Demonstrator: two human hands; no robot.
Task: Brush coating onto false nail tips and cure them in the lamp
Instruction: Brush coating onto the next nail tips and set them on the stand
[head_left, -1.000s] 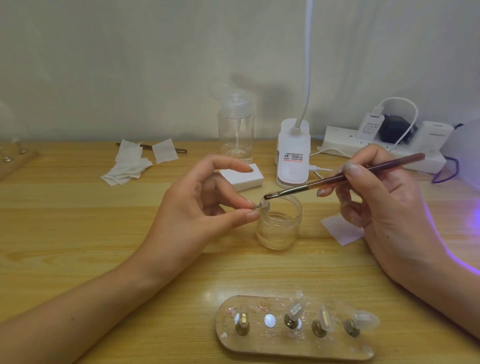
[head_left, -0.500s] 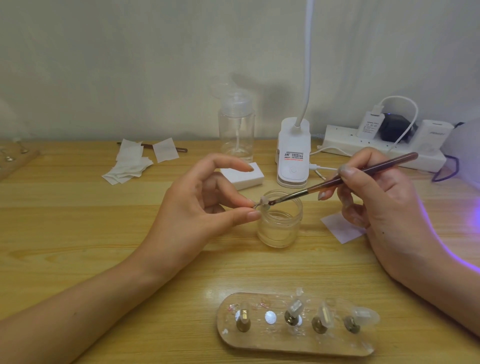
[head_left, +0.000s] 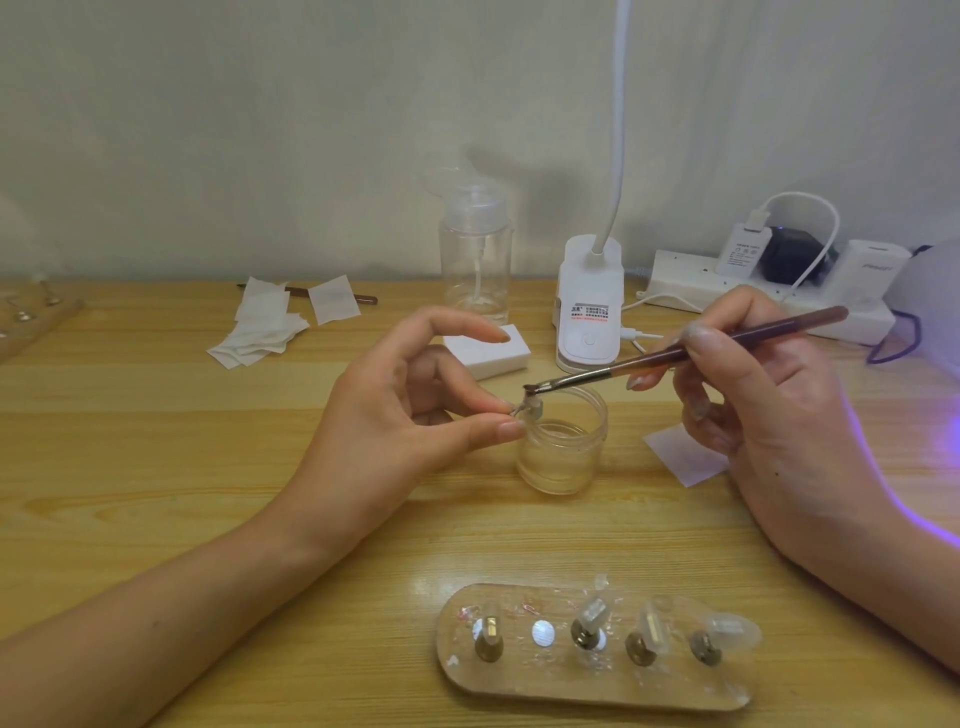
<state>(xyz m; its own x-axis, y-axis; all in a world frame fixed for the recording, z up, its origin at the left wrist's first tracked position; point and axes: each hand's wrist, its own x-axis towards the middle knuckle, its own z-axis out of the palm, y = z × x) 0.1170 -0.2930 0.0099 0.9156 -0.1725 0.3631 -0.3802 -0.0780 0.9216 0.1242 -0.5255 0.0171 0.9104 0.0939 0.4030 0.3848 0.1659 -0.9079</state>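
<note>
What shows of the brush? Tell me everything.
The brush is slim: a glossy reddish-brown handle, a silver metal ferrule and a small dark flat bristle tip. The right hand pinches it mid-handle between thumb and fingers. It slants, handle end raised to the right, bristles low to the left above the open clear jar, where they appear to touch the nail tip pinched by the left hand.

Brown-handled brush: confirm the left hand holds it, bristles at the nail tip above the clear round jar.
Wrong hand: the head view shows the right hand holding the slim brown-handled brush, bristles at the small clear nail tip above the clear round jar.
</note>
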